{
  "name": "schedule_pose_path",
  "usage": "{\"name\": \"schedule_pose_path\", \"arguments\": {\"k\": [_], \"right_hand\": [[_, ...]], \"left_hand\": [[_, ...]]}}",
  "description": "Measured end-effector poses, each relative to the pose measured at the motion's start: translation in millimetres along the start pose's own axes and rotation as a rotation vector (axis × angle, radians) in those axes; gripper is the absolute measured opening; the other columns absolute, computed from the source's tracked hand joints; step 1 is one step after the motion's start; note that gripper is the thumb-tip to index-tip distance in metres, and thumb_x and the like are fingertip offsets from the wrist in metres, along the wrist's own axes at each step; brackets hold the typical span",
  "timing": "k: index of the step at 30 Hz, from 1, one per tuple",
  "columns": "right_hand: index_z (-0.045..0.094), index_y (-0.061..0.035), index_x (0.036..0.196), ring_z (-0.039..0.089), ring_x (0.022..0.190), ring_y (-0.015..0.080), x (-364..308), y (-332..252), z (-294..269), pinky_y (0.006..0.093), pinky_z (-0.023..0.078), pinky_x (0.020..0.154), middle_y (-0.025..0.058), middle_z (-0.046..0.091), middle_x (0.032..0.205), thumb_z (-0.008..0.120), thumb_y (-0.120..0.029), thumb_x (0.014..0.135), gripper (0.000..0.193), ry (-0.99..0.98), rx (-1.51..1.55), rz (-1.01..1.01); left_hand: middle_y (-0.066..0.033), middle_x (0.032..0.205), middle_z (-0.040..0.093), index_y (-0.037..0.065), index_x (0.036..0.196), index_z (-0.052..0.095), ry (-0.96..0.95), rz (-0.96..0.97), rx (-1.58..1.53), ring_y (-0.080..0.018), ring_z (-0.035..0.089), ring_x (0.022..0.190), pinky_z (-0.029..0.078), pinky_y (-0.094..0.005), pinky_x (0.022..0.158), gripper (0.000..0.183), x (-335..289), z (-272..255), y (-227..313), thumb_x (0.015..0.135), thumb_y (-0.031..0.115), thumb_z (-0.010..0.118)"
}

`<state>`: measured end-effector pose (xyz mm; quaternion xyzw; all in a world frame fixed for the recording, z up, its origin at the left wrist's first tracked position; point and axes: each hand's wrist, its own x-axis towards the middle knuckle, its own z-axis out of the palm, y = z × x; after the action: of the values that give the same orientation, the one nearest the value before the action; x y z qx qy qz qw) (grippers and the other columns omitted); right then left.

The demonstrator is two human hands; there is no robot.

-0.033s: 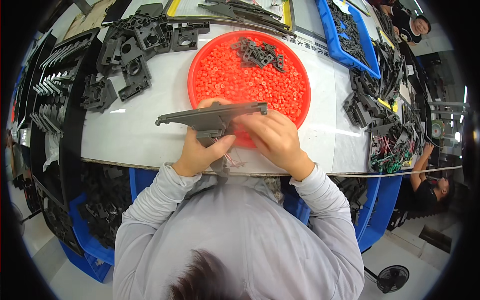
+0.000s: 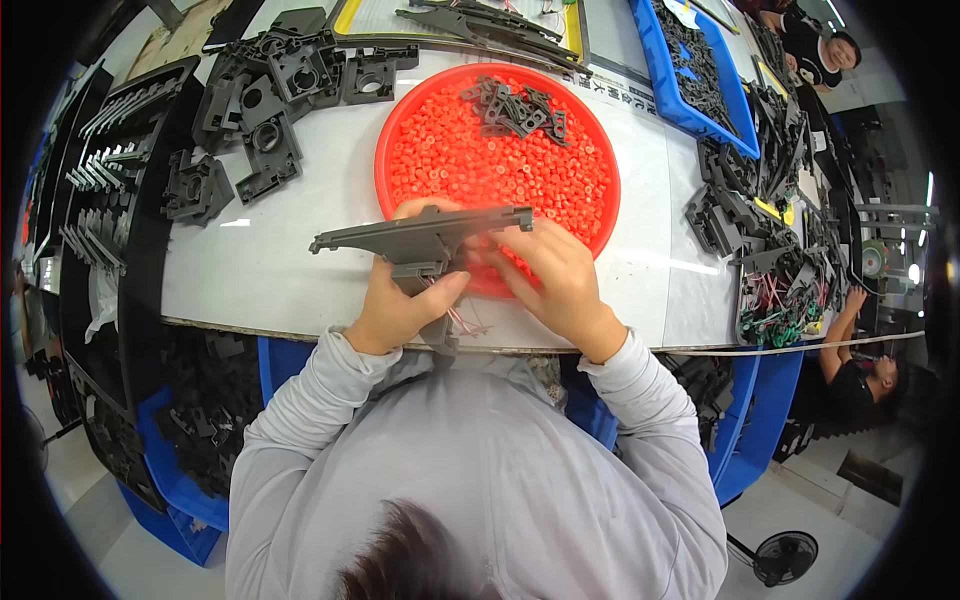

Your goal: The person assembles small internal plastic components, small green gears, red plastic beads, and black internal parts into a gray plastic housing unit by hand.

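My left hand (image 2: 400,305) is closed round a dark grey plastic part (image 2: 400,238), a long flat plate with a thicker block below it. The plate is held up roughly level over the near edge of a red round tray (image 2: 384,150). Thin red and white wires (image 2: 465,322) hang below the block, by my left thumb. My right hand (image 2: 560,285) is at the plate's right end, its fingers bent in toward the block; their tips are blurred and partly behind the plate. Small orange-red plastic caps (image 2: 450,150) fill the tray, with dark brackets (image 2: 520,108) heaped on top.
Dark grey housings (image 2: 268,140) lie piled at the left of the white table (image 2: 640,260). A blue crate (image 2: 740,135) of dark parts stands far right, near wired parts (image 2: 775,290). Blue bins (image 2: 185,490) are below the table edge. Two other people are at the right.
The fingers of my right hand have shifted slightly near the block. My left hand and the grey part are almost where they were.
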<state>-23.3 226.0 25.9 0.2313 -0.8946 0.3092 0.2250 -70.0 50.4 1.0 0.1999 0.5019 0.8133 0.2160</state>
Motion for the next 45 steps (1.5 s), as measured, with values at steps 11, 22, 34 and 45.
{"name": "schedule_pose_path", "arguments": {"k": [11,22,34,45], "right_hand": [[0.065,-0.0013,0.086,0.063,0.08,0.0209,-11,2,2,0.029,0.05,0.07,0.0086,0.066,0.086,0.066,0.004,0.071,0.016,0.0,0.318,0.361],[0.064,-0.0019,0.087,0.062,0.08,0.0231,0,12,-10,0.0315,0.049,0.069,0.0097,0.064,0.086,0.065,-0.001,0.073,0.014,-0.034,0.326,0.421],[0.061,-0.0034,0.083,0.057,0.076,0.0259,26,51,7,0.0341,0.047,0.067,0.0097,0.058,0.075,0.064,-0.005,0.072,0.011,-0.162,-0.107,0.353],[0.066,-0.0035,0.084,0.06,0.083,0.0229,3,-2,9,0.0334,0.047,0.074,0.0073,0.065,0.083,0.069,0.0,0.067,0.017,0.16,0.378,0.354]], "left_hand": [[-0.0133,0.106,0.054,0.0,0.118,0.038,-0.042,-0.031,-0.184,-0.0189,0.056,0.096,0.049,-0.0339,0.084,0.051,-2,-4,-3,0.073,0.013,0.059],[-0.0137,0.096,0.053,0.003,0.118,0.034,-0.011,-0.041,-0.068,-0.0216,0.057,0.085,0.048,-0.035,0.078,0.065,-4,-7,-4,0.07,0.03,0.068],[-0.0087,0.104,0.053,0.004,0.121,0.034,-0.079,-0.032,-0.102,-0.0157,0.054,0.096,0.045,-0.0312,0.085,0.059,-7,-13,-9,0.068,0.007,0.061],[-0.0127,0.098,0.054,0.003,0.119,0.034,-0.048,-0.002,-0.128,-0.0196,0.057,0.086,0.049,-0.0323,0.079,0.059,-1,-6,-5,0.071,0.021,0.064]]}}
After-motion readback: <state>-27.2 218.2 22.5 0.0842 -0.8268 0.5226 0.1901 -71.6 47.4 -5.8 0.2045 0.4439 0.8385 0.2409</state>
